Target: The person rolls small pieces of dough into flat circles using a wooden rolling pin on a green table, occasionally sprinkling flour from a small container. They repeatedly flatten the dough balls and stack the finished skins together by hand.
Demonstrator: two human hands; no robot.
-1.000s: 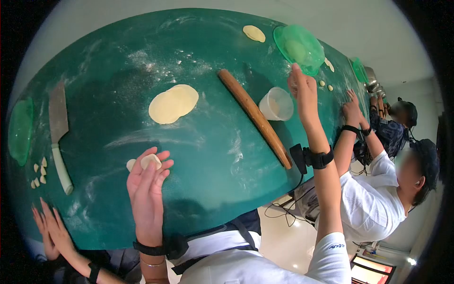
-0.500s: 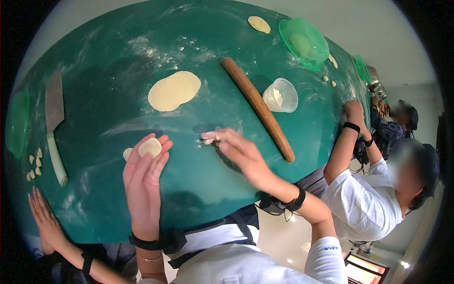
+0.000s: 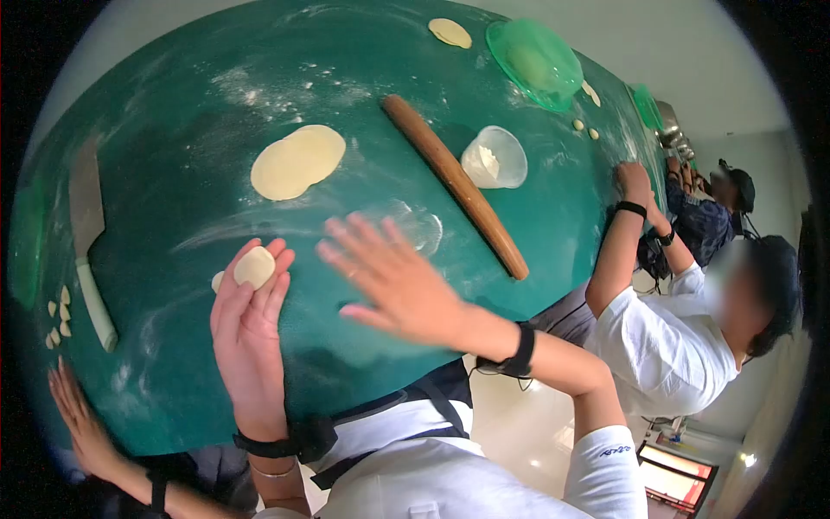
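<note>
White cloth nearest: the shirt [image 3: 380,484] fills the bottom of view, and just past it the green table [image 3: 169,346] shows its near edge, bending up toward the right. Both forearms reach over that edge. The left hand [image 3: 249,346] pinches a small pale disc [image 3: 255,268] between thumb and fingers, well inside the edge, while a second piece [image 3: 217,281] peeks out on its left, partly hidden. And the right hand [image 3: 393,277], blurred, spreads its fingers wide over a flour smear [image 3: 422,229]; contact with the surface I can't tell. A green strip runs between the two hands. Out left, a co-worker's hand [image 3: 82,424] lies at the table's edge, near some dough bits [image 3: 63,311] beside the knife [image 3: 89,199]; a broad green stretch separates knife from left hand. Looking farther, two overlapping sheets [image 3: 298,163] lie beyond the hands, and the rolling pin [image 3: 454,186] slants to their right, its near end close to the table edge. Right beside it, a cup [image 3: 512,164] of white powder. Up by the far edge: a green bowl [image 3: 560,84] and another pale sheet [image 3: 450,33].
</note>
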